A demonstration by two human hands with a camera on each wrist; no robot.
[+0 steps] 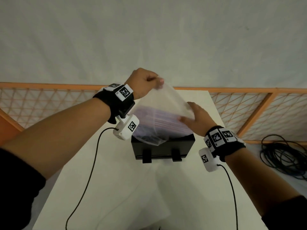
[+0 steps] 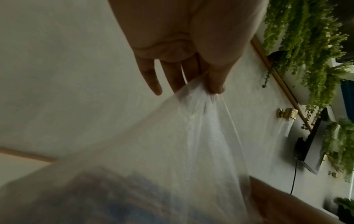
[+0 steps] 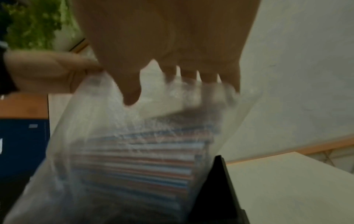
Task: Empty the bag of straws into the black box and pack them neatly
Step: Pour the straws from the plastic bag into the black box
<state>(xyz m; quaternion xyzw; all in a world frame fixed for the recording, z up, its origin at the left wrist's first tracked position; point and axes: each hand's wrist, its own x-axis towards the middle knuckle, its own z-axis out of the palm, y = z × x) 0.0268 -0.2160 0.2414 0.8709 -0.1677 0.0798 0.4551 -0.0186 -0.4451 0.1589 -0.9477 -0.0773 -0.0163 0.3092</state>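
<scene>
A clear plastic bag (image 1: 167, 102) of striped coloured straws (image 1: 166, 125) hangs tilted with its lower end inside the open black box (image 1: 162, 147) on the white table. My left hand (image 1: 158, 82) pinches the bag's raised top corner between thumb and fingers, above and left of the box. My right hand (image 1: 191, 113) grips the bag's right side, thumb on the front and fingers round the far face. The left wrist view shows my left hand (image 2: 214, 87) pinching the bag (image 2: 191, 136). In the right wrist view my right hand (image 3: 164, 72) holds the bag (image 3: 107, 128) above the straws (image 3: 143, 166) and the box wall (image 3: 220, 181).
The white table (image 1: 116, 188) reaches toward me from the box. Two black wrist-camera cables (image 1: 89, 176) trail across it. An orange lattice fence (image 1: 249, 110) runs behind the table. A coil of dark cable (image 1: 284, 156) lies on the floor at the right.
</scene>
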